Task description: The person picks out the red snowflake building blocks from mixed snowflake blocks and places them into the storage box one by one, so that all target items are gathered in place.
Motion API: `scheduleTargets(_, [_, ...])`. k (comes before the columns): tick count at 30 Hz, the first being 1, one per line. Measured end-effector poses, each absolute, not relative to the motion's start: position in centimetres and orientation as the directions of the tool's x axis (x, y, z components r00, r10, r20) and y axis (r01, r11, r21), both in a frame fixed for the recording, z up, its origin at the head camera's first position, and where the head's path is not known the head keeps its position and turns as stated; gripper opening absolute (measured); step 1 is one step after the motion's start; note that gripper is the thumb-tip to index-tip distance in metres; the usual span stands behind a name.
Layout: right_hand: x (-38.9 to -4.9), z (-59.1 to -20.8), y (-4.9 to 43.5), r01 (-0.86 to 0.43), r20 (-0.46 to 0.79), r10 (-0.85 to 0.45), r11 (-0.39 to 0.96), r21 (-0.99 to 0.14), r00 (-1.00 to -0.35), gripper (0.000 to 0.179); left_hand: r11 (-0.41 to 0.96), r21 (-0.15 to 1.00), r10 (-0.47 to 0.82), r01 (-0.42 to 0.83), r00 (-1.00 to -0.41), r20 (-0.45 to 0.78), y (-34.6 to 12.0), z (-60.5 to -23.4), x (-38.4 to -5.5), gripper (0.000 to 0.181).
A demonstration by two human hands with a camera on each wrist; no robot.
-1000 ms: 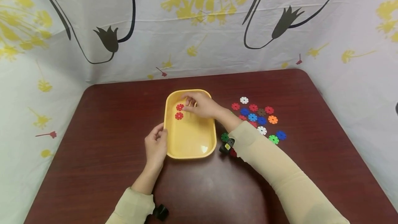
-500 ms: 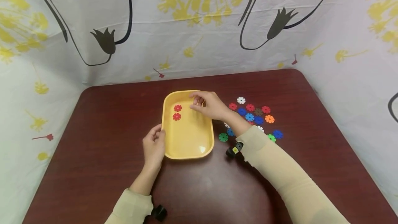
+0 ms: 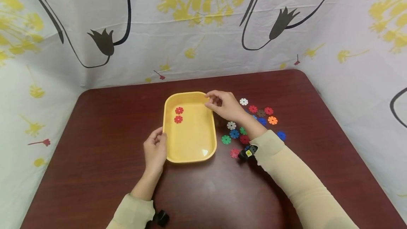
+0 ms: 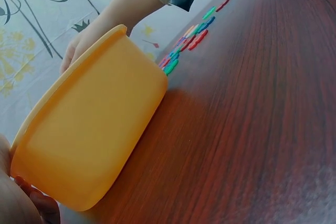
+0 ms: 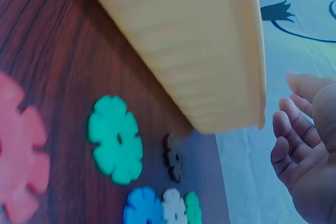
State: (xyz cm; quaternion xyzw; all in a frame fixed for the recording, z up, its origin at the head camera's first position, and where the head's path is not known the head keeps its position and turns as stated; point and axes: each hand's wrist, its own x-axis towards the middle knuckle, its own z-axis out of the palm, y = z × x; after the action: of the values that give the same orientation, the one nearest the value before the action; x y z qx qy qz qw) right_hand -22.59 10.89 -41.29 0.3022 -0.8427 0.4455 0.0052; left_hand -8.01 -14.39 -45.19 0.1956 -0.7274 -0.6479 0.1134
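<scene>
In the head view a yellow plastic tray (image 3: 190,140) stands on the table, with two red notched discs, an upper one (image 3: 179,110) and a lower one (image 3: 178,119), lying flat in its left part. My left hand (image 3: 155,151) holds the tray's left rim; in the left wrist view its fingers (image 4: 39,200) show beside the tray wall. At the tray's far right corner hovers my right hand (image 3: 225,106), fingers loosely bent. Nothing shows between its thumb and fingers in the right wrist view, where the hand (image 5: 310,145) is above the rim.
Right of the tray lie several loose notched discs, among them a green disc (image 3: 226,139), a white disc (image 3: 243,101), an orange disc (image 3: 272,120) and a blue disc (image 3: 281,135). Some are hidden under my right forearm. A patterned cloth (image 3: 203,59) hangs behind the dark table (image 3: 105,144).
My right hand has moved right, from beside the two red discs inside the tray to its right rim. The left hand stays on the tray. The head view has shifted slightly.
</scene>
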Motion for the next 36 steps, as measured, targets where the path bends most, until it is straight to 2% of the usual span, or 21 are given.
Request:
scheduleTargets(9, [-22.8, -41.4, 12.7, -0.477, 0.221, -0.504, 0.465, -0.745, -0.835, 0.027, 0.078, 0.989, -0.424, -0.128, -0.902, -0.083, -14.6, -45.1, -8.1, 0.03])
scheduleTargets(27, [-23.2, -42.4, 16.3, -0.4, 0.171, -0.423, 0.542, -0.739, -0.89, 0.031, 0.08, 0.988, -0.425, -0.131, -0.901, -0.085, -14.5, -45.1, -8.1, 0.029])
scheduleTargets(36, [-23.7, -43.8, 18.2, -0.386, 0.125, -0.414, 0.641, -0.663, -0.902, 0.032, 0.09, 0.987, -0.424, -0.134, -0.902, -0.084, -14.5, -45.2, -7.9, 0.029])
